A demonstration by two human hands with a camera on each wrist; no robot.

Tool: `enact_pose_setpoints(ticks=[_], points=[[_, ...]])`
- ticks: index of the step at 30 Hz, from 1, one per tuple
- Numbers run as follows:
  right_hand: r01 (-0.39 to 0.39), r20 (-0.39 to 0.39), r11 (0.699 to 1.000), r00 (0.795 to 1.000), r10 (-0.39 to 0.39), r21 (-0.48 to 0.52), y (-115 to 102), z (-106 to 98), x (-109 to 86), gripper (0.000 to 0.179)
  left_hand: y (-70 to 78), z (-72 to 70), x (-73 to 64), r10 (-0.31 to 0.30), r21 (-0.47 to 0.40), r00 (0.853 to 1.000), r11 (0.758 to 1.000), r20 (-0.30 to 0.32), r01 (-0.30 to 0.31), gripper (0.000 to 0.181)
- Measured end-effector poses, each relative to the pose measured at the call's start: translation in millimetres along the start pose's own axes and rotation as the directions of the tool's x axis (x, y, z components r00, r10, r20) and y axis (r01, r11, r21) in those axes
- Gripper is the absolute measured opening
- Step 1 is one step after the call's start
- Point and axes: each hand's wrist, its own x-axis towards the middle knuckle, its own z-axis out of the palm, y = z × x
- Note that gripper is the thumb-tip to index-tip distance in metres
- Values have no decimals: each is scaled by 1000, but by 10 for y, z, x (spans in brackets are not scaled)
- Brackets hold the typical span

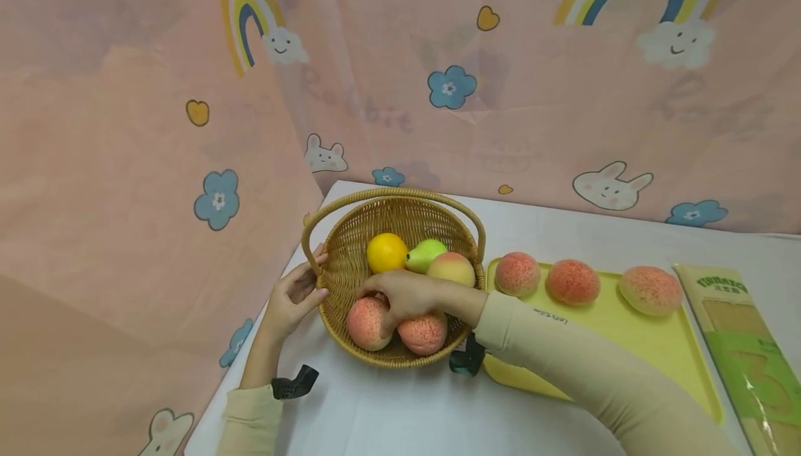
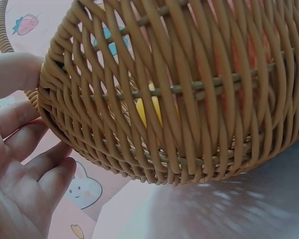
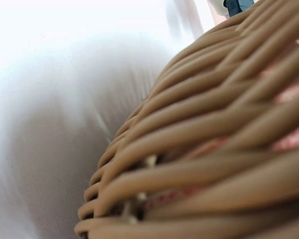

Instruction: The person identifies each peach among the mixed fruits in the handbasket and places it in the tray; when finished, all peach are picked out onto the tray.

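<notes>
A wicker basket [image 1: 341, 233] with an arched handle stands on the white table. At its left rim, my left hand [image 1: 289, 306] grips the edge near the handle's base; the left wrist view shows its fingers [image 2: 27, 134] by the woven rim. Reaching into the basket from the right, my right hand [image 1: 407, 296] holds a pink peach [image 1: 366, 327] at the front left, fingers over its top and thumb at its right side. Beside it lie another pink peach [image 1: 424, 334], a yellow-orange peach [image 1: 453, 268], a green pear [image 1: 428, 254] and a yellow round fruit [image 1: 386, 253].
Right of the basket, a yellow tray [image 1: 644, 345] carries a row of three peaches [image 1: 572, 282]. A green and tan package [image 1: 745, 345] lies along the tray's right edge. Behind the table hangs a pink patterned cloth [image 1: 400, 60].
</notes>
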Motion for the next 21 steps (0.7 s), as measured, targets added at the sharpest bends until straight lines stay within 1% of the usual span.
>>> enact_pose_setpoints(ticks=[4,7,11,13,16,21], points=[[6,-14,1000,1000,-6,10,7,21,-2,57,-8,3,-1,11,9,1000,1000,-4,-11,49],[21,-31,1000,999,-21,12,8,35,-4,56,-9,5,-1,12,14,1000,1000,-4,-12,49],[49,-63,999,997,-49,4,6,46,-16,59,-12,6,-1,16,5,1000,1000,-4,-16,49],[67,-82,997,995,-65,26,12,48,-23,59,-19,6,-2,18,6,1000,1000,-5,-18,49],[92,-107,992,991,-82,90,33,44,-38,59,-27,7,-4,20,11,1000,1000,-7,-20,49],[134,-148,970,983,-105,201,57,4,-89,59,-37,2,16,36,3,999,999,-5,-36,49]])
